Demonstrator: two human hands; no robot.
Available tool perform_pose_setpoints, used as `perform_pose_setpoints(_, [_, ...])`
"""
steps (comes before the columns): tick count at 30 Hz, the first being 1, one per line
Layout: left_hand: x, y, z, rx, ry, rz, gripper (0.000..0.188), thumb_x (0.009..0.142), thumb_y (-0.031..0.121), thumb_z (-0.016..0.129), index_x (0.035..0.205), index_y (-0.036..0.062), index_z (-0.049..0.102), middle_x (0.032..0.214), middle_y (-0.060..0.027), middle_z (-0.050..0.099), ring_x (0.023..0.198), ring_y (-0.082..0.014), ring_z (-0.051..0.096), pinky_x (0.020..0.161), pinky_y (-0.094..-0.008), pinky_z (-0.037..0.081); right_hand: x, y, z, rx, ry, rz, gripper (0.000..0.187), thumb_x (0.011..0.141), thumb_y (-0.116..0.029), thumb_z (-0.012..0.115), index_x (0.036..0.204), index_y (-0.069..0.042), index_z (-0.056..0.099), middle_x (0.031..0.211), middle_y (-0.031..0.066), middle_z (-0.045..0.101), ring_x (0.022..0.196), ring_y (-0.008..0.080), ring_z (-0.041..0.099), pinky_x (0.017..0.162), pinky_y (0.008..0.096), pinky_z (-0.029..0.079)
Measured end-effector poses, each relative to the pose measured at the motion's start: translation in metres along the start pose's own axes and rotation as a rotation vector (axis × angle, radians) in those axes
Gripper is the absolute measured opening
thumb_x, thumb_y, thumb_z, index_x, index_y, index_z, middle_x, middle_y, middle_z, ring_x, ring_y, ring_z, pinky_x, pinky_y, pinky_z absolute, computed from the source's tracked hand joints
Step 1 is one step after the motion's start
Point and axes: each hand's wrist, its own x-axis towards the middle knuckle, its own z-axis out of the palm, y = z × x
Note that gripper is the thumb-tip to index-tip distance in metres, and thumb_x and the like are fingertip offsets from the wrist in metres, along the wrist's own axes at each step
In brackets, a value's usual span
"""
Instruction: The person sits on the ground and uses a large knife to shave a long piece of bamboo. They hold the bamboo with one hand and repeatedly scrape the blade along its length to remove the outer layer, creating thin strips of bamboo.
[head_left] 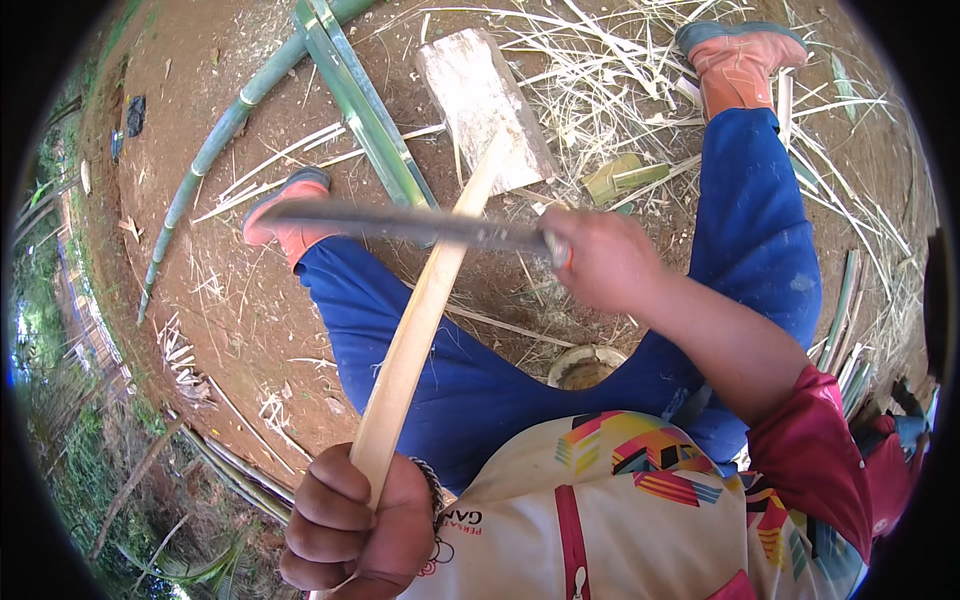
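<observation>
A pale strip (408, 350), seemingly already split to width, runs from the tightly curled left hand (362, 522) toward a wooden block (470, 90), crossed by the long knife (385, 220) in the clenched right hand (605, 260), shaving apparently unfinished.

Left hand (362, 522) low, fingers (325, 508) curled tight, right hand (605, 258) farther forward, clenched, right forearm (720, 335) slanting inward
</observation>
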Motion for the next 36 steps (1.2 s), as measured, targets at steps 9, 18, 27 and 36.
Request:
perform_pose_setpoints(9, [0.001,0.003,-0.005,0.003,-0.016,-0.016,0.045,0.103,0.054,0.048,0.076,0.0202,0.035,0.06,0.008,0.022,0.05,-0.0073,0.02,0.049,-0.0261,0.019,0.012,0.013,0.003,-0.029,-0.021,0.062,0.027,0.085,-0.012,0.062,0.112,-0.01,0.062,0.086,0.018,0.07,0.081,0.0357,0.07,0.075,0.0486,0.056])
perform_pose_setpoints(18, [0.0,0.002,-0.007,-0.033,-0.028,-0.011,0.045,0.103,0.054,0.047,0.076,0.0201,0.035,0.062,0.0075,0.022,0.051,-0.0073,0.022,0.051,-0.0263,0.021,0.021,0.025,0.006,-0.036,-0.078,0.163,0.031,0.088,-0.014,0.061,0.119,-0.013,0.061,0.089,0.0179,0.07,0.083,0.0361,0.07,0.076,0.0484,0.056])
perform_pose_setpoints(27, [-0.001,0.002,-0.007,-0.032,-0.011,0.014,0.046,0.103,0.054,0.048,0.075,0.0198,0.035,0.061,0.0073,0.022,0.049,-0.0074,0.02,0.05,-0.0262,0.02,0.027,0.047,0.022,-0.011,0.057,0.177,0.029,0.082,-0.014,0.066,0.11,-0.009,0.061,0.085,0.0199,0.069,0.085,0.0391,0.069,0.078,0.0497,0.054])
perform_pose_setpoints(36, [-0.001,0.003,-0.007,-0.039,-0.047,0.002,0.045,0.103,0.054,0.047,0.076,0.0197,0.036,0.061,0.0071,0.023,0.05,-0.0077,0.021,0.051,-0.0267,0.021,0.033,0.058,0.024,-0.018,0.074,0.228,0.03,0.083,-0.014,0.064,0.113,-0.01,0.061,0.085,0.0211,0.068,0.084,0.0394,0.069,0.077,0.0502,0.054])
